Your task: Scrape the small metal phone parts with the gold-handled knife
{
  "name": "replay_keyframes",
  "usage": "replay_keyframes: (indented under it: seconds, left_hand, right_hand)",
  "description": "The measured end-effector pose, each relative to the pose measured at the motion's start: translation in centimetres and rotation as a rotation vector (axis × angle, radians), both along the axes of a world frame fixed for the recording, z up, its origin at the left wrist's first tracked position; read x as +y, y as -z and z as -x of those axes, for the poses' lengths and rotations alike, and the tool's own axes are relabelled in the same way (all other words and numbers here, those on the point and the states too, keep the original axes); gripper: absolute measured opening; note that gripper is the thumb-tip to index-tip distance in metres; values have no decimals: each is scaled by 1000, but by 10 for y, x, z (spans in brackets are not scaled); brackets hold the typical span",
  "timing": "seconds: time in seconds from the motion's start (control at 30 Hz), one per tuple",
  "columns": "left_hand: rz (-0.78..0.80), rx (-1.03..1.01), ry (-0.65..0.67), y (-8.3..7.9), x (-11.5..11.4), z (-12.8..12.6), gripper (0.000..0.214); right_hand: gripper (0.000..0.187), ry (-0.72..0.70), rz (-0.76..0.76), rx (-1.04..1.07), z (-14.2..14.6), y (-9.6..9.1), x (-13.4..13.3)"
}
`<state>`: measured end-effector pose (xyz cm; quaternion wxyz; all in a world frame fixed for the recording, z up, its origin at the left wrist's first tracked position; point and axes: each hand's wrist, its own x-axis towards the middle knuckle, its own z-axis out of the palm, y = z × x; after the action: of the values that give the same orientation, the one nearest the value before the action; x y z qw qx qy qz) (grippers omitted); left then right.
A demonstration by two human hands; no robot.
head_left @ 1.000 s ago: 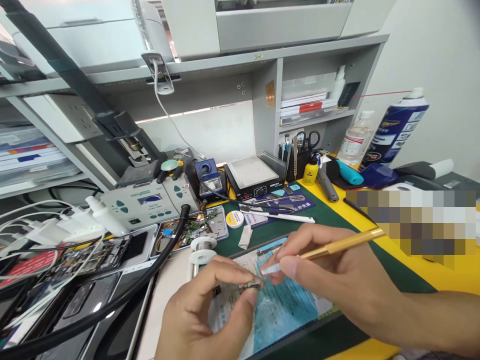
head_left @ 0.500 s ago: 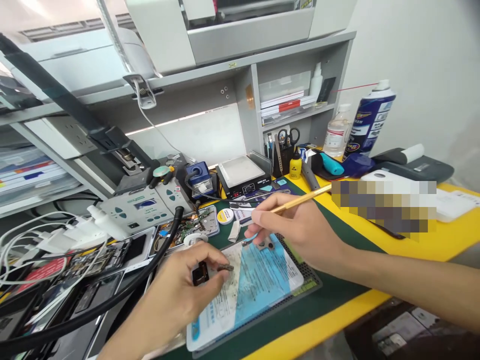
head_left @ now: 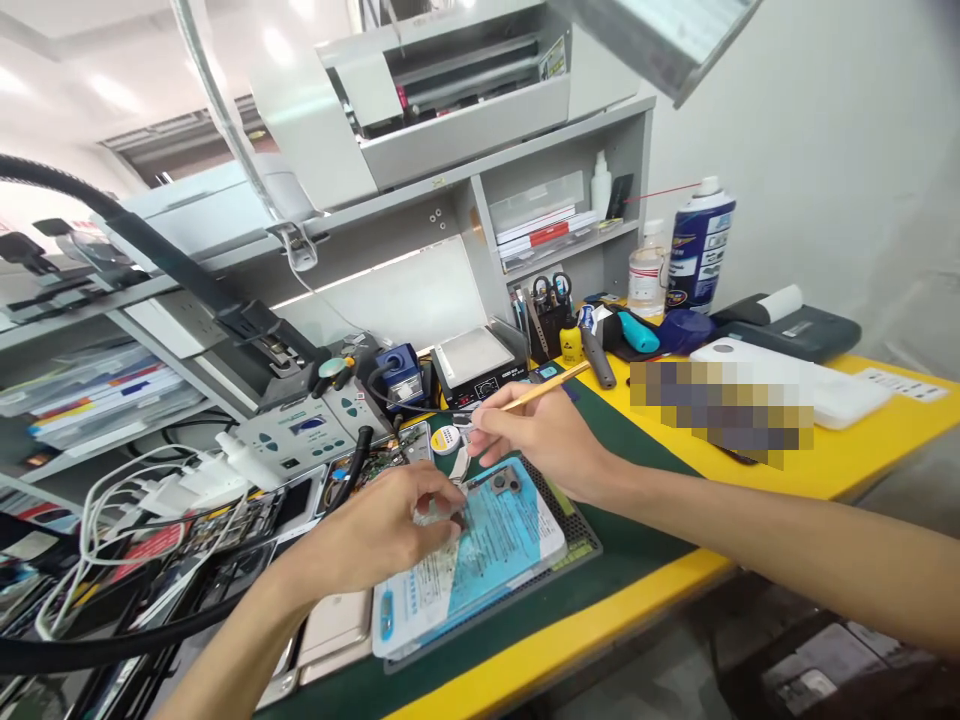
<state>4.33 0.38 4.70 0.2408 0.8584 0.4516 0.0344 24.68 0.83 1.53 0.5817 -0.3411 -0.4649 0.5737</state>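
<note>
My left hand (head_left: 397, 515) hovers over the left side of a blue-and-white printed pad (head_left: 517, 540), thumb and forefinger closed on a small dark part (head_left: 459, 521) that is mostly hidden by the fingers. My right hand (head_left: 532, 430) is closed like a pen grip around a slim tool with a gold handle (head_left: 544, 388). Its working end points left beyond the fingertips and is too blurred to name. On the pad's far edge, below my right hand, lies a small grey metal piece (head_left: 504, 482) with a round hole or disc.
Phones and circuit boards (head_left: 225, 520) crowd the left, with white cables and a black hose (head_left: 112, 650) across them. Behind stand a grey station (head_left: 307, 425), a hot plate (head_left: 476, 355) and a pen holder (head_left: 551, 325). A spray can (head_left: 701, 250) is at right.
The camera view has shifted. The metal piece on the pad is more exposed, and the tool's tip has risen away from it. My left hand has turned, hiding more of the small part.
</note>
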Motion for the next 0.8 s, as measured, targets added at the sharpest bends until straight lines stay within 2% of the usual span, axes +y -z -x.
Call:
replay_keyframes:
  seconds: [0.13,0.3,0.47,0.6,0.7,0.8]
  left_hand:
    - [-82,8,-57,-11,-1,6,25]
    - [-224,33,-224,-17,-1,20,31]
    - [-357,105,-402,-2,3,35,37]
    - [-518,142,-491,13,6,49,32]
    - [-623,196,-502,16,8,60,33]
    - [-676,280,-457,11,12,69,33]
  right_hand:
    - [7,19,-14,1,-2,2,4]
    - [9,12,-39,-29,-2,5,8]
    - [23,-18,-62,-78,-1,10,13]
    - [25,12,-32,-132,-4,13,18]
    - [30,52,4,-152,-10,10,21]
    - [33,99,17,-157,-16,6,24]
